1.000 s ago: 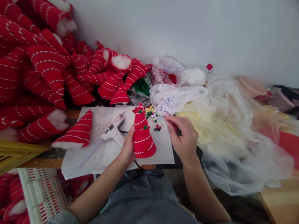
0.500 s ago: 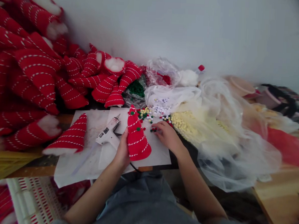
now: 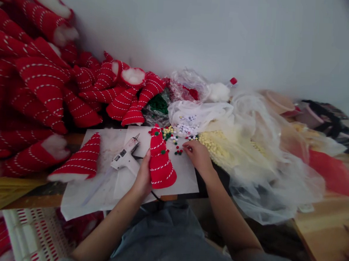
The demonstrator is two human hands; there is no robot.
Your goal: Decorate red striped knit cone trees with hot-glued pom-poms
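Observation:
A red cone with white stitched lines and green pompoms (image 3: 163,165) stands upright in my left hand (image 3: 144,174), whose fingers wrap its left side. Just right of it, my right hand (image 3: 197,155) is closed in a pinch above the paper; whatever lies between the fingertips is too small to make out. Small red and green pompoms (image 3: 178,151) lie between the cone and my right hand. A white glue gun (image 3: 126,159) rests on the white paper (image 3: 100,181) left of my left hand. Another red cone (image 3: 82,160) lies farther left.
Many stuffed red cones (image 3: 44,79) are piled at the left. Behind the paper are white pompoms (image 3: 188,127) and a bag of green ones (image 3: 160,103). Yellow pompoms (image 3: 215,143) and clear plastic bags (image 3: 266,183) spread rightward. A white basket (image 3: 34,236) stands at lower left.
My right hand has drawn slightly back from the red and green pompoms, its fingers now closer together, leaving them more visible. The cone in my left hand has tilted slightly.

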